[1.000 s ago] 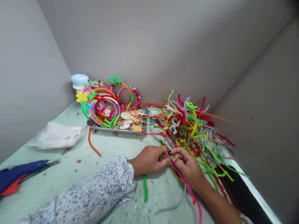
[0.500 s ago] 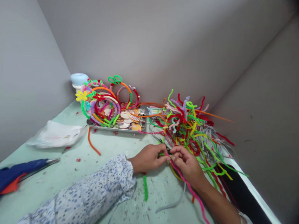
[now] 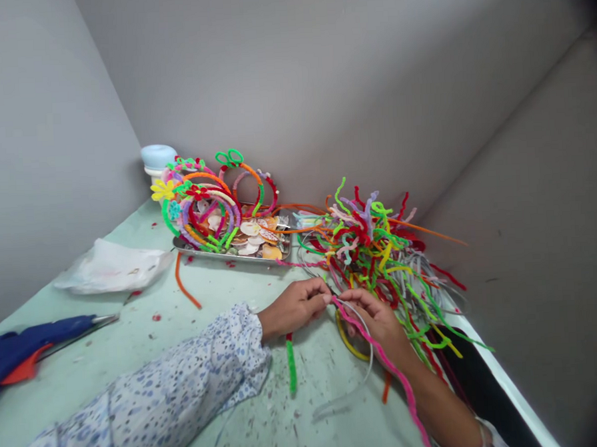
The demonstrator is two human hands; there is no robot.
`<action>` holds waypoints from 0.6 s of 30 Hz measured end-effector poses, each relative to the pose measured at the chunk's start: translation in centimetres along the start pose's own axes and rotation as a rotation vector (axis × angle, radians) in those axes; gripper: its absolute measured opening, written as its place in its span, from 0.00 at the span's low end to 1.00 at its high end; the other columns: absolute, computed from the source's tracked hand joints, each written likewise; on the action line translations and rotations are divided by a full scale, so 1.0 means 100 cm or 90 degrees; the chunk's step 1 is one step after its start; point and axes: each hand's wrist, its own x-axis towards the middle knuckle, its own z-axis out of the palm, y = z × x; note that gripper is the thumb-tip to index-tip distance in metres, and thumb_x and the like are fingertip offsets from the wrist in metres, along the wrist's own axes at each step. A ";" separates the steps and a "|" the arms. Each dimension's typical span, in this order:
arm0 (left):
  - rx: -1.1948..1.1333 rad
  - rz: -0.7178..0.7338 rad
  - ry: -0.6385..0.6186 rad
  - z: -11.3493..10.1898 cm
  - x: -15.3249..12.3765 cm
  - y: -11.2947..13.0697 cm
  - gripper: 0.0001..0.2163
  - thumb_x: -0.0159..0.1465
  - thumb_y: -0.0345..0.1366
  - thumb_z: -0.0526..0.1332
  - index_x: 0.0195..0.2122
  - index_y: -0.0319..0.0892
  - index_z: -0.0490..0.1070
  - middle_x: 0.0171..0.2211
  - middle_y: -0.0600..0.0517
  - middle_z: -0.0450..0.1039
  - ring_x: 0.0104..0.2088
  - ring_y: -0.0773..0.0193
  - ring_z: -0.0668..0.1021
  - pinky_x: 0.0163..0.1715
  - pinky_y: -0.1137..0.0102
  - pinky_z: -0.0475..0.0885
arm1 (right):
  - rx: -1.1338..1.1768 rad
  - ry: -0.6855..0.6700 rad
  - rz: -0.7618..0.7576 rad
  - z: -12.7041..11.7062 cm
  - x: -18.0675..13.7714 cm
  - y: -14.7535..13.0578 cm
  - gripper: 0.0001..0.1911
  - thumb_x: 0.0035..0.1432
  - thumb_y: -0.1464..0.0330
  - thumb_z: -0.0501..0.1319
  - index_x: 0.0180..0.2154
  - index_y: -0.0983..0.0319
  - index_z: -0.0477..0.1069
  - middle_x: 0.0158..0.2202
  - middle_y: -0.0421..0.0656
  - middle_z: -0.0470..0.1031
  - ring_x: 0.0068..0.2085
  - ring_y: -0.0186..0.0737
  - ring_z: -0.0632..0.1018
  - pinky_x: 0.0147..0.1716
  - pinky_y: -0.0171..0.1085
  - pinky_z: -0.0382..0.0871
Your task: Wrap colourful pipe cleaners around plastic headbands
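Note:
My left hand (image 3: 300, 309) is closed in a pinch at the upper end of a pink pipe cleaner (image 3: 394, 372). Close against it, my right hand (image 3: 376, 319) also pinches at that spot, and the pink strand runs down over it toward the lower right. A thin grey strip (image 3: 369, 353) curves from between the fingers to the table. Below the right fingers shows a yellow curved piece (image 3: 351, 341), partly covered. A green piece with a red top (image 3: 292, 370) sticks out under my left wrist. The fingers hide what lies at the joint.
A metal tray (image 3: 225, 256) holds decorated headbands (image 3: 212, 208) and paper cutouts (image 3: 251, 229). Right of it is a tangled heap of pipe cleaners (image 3: 374, 246). A blue glue gun (image 3: 39, 337), a white plastic bag (image 3: 113, 266) and an orange strip (image 3: 186, 286) lie left; a blue-lidded jar (image 3: 157, 157) stands behind.
My left fingers have shifted slightly up and left, and the pinch is tighter. The pink pipe cleaner has swung a little right; the grey strip now arcs higher beside the right hand.

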 end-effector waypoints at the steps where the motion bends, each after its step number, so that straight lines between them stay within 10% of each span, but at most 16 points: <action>1: 0.005 0.003 0.005 0.000 0.000 0.000 0.11 0.61 0.42 0.54 0.31 0.39 0.63 0.20 0.58 0.60 0.18 0.74 0.62 0.18 0.77 0.56 | -0.007 -0.004 0.001 0.000 0.000 0.000 0.15 0.51 0.58 0.62 0.36 0.61 0.68 0.22 0.36 0.67 0.20 0.30 0.65 0.19 0.31 0.57; 18: 0.143 0.065 0.014 0.001 -0.002 0.006 0.09 0.62 0.39 0.53 0.32 0.38 0.66 0.22 0.57 0.61 0.24 0.72 0.63 0.24 0.77 0.59 | -0.097 -0.026 -0.038 0.006 -0.003 -0.005 0.16 0.49 0.56 0.63 0.32 0.61 0.66 0.21 0.35 0.63 0.22 0.30 0.63 0.20 0.30 0.57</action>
